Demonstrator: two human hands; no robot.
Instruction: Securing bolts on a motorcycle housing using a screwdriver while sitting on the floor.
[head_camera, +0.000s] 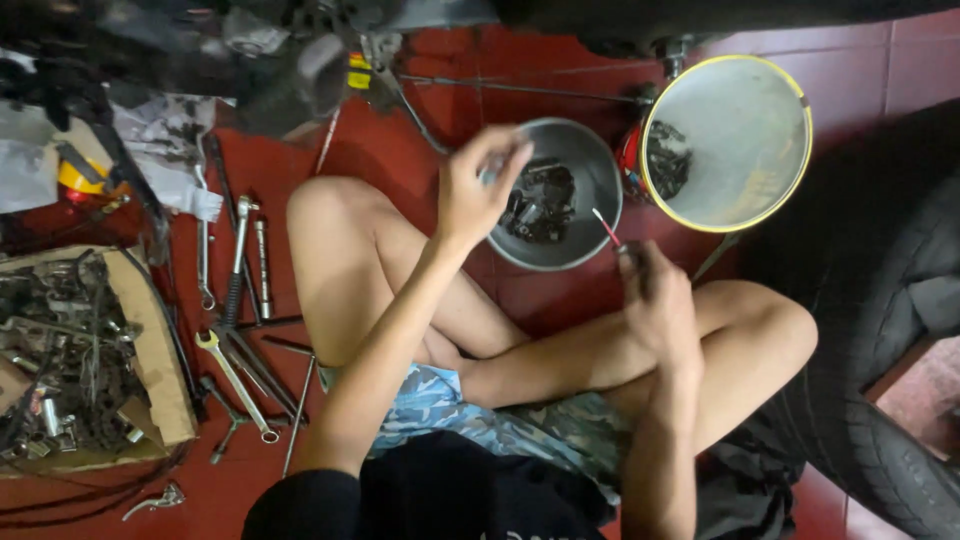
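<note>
Floor (860, 60): red tiles, sat on cross-legged.
Right hand (655, 295): closed on thin red-handled tool (606, 227), tip toward bowl.
Left hand (478, 190): fingers pinched on small pale part (489, 172), blurred.
Beyond both hands: one grey bowl (590, 160), dark metal parts inside, sorting seemingly unfinished.
Beyond right hand: one yellow-rimmed basin (790, 170).
Left of left hand: several wrenches (236, 372), one cardboard box (160, 370) of parts.

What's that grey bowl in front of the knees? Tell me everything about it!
The bowl is round and grey, and looks like metal. It sits upright on the red floor, in front of the crossed legs. Inside lies a heap of small dark metal parts. A bigger round pan with a yellow rim stands beside it. The left hand hovers over its near edge; whether they touch is unclear.
</note>
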